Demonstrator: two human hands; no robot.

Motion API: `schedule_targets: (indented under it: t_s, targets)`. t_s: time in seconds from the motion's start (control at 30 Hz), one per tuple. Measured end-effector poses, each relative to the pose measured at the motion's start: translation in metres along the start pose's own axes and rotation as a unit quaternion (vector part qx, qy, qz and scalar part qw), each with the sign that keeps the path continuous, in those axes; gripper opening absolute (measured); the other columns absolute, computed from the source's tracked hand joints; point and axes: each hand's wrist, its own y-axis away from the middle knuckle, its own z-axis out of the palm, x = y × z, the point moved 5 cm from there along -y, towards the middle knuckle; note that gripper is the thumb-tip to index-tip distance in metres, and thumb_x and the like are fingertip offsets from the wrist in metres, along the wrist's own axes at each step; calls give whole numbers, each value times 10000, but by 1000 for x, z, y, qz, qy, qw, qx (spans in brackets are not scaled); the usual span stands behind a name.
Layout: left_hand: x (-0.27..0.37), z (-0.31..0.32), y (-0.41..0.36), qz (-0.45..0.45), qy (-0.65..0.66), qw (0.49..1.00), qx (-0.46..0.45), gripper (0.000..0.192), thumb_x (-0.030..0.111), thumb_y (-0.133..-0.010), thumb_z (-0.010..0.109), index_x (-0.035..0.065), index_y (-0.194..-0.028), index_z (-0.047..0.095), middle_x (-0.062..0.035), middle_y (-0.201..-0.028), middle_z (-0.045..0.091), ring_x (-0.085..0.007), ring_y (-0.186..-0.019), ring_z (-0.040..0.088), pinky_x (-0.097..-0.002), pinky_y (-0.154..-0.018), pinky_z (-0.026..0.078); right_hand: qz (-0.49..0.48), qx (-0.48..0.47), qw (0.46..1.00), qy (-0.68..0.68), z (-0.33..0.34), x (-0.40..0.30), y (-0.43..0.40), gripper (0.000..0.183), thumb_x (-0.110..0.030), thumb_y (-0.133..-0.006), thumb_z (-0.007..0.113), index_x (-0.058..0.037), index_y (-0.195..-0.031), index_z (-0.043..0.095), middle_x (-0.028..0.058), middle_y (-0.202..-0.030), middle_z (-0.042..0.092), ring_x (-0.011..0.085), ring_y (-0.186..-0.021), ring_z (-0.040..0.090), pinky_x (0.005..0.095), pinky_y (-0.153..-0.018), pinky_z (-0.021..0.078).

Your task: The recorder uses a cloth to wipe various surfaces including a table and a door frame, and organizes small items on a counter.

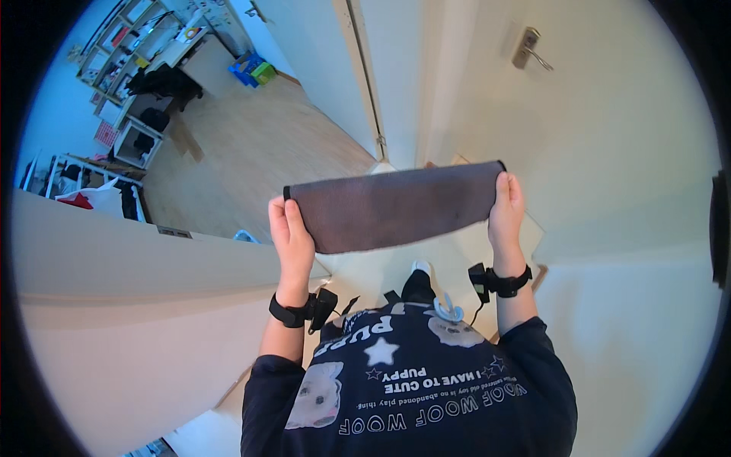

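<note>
A grey-brown cloth (400, 208) with dark edging at its ends is stretched between my hands at chest height; it seems folded lengthwise. My left hand (292, 228) grips its left end, thumb on top and fingers behind. At the other end, slightly higher, my right hand (506, 208) pinches the corner near the black trim. Each wrist wears a black strap with a small device (324, 305). A light-blue plastic piece (449, 311) shows at the front of my dark printed shirt, partly hidden; I cannot tell what it is.
A white door with a metal handle (528, 48) stands at the right. Ahead left, a doorway opens onto a room with a wood-look floor (240, 131), a desk, shelves (123, 51) and blue and green bins (251, 69). A pale wall (137, 343) runs along my left.
</note>
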Motion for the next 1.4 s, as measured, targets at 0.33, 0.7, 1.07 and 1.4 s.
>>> schedule_targets:
  t_s: [0.33, 0.7, 1.07, 1.4]
  targets:
    - [-13, 17, -9, -184, 41, 982, -10, 109, 135, -873, 466, 52, -922, 414, -28, -714, 554, -56, -642, 488, -199, -560, 396, 248, -149, 955, -65, 43, 78, -41, 144, -147, -844, 507, -23, -919, 513, 14, -832, 527, 69, -767, 477, 208, -691, 394]
    - [-113, 61, -37, -265, 4, 957, -115, 216, 169, -836, 532, 33, -968, 428, -24, -731, 515, -82, -664, 490, -220, -595, 412, 290, -284, 914, -1, 118, 153, -18, 252, -31, -799, 530, -7, -1038, 455, 59, -923, 534, 121, -853, 504, 239, -760, 400]
    - [-191, -4, -118, -273, 77, 955, -81, 217, 162, -854, 481, 20, -1018, 478, -75, -882, 559, -137, -821, 519, -260, -741, 418, 292, -318, 899, 78, 242, 179, -49, 158, -71, -836, 498, 15, -968, 495, 59, -870, 551, 115, -792, 520, 231, -727, 417]
    - [-222, -122, -91, -277, 85, 944, 158, 219, 152, -834, 525, -4, -976, 465, -76, -805, 581, -112, -710, 552, -242, -648, 441, 285, -507, 799, 153, 356, 224, -28, 162, -100, -800, 570, -24, -935, 522, 13, -803, 562, 75, -713, 515, 201, -638, 422]
